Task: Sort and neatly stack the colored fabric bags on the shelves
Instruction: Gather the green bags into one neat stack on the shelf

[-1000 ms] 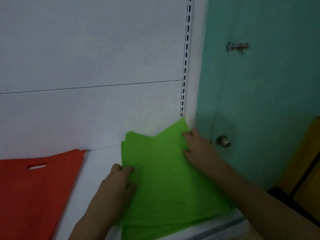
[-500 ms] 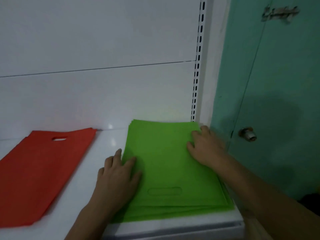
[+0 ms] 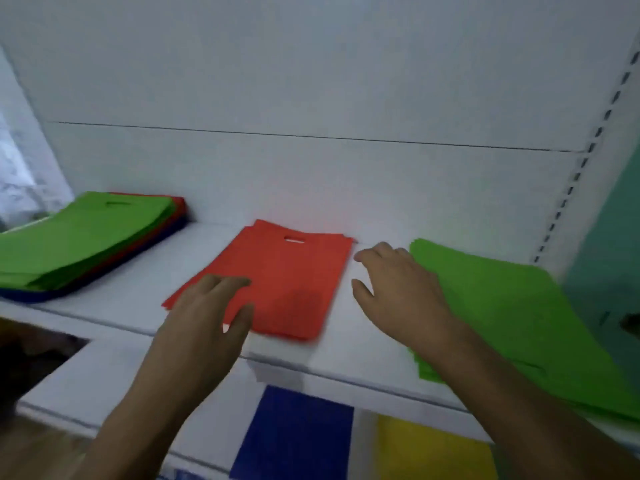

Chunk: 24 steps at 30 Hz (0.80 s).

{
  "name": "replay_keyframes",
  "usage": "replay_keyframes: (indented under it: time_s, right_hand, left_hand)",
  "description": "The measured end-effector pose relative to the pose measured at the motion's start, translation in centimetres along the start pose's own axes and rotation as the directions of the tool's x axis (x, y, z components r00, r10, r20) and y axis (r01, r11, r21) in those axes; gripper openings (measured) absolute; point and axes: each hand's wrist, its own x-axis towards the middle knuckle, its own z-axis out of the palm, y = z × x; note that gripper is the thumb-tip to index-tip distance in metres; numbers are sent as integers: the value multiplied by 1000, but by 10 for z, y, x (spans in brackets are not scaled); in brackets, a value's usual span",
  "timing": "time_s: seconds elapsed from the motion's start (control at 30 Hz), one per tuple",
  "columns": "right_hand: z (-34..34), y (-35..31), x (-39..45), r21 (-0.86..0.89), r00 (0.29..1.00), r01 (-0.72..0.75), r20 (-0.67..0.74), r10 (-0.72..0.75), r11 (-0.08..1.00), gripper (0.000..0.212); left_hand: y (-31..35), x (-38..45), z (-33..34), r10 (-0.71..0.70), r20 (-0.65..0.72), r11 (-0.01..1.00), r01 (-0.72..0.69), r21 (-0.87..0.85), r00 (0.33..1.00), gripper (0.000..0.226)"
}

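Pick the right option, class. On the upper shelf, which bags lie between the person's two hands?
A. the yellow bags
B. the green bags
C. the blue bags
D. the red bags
D: the red bags lie flat mid-shelf, with the left hand over their near left corner and the right hand just off their right edge.
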Motion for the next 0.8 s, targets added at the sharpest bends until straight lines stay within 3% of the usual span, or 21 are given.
replay_keyframes:
  time_s: [0.2,0.3,0.57,0.8]
  right_hand:
    - [25,-160,33,94,992,124,-3,-124,988,38]
    - [32,-218,48,145,988,154,3,-156,977,40]
    - [73,-329,108,232,965,240,46,-257,943,40]
    - [125,-367,201,116,986,127,93,-138,985,40]
  left_hand:
    - [-149,-60,-124,-213,-176,971,228,71,961,35]
    - [-201,-74,-167,-250,-232,949,285,133,940,35]
    - [-307,-70,-199,-316,-170,927,342,152,933,33]
    - [-395,11,-199,-288,-93,951,296,91,953,39]
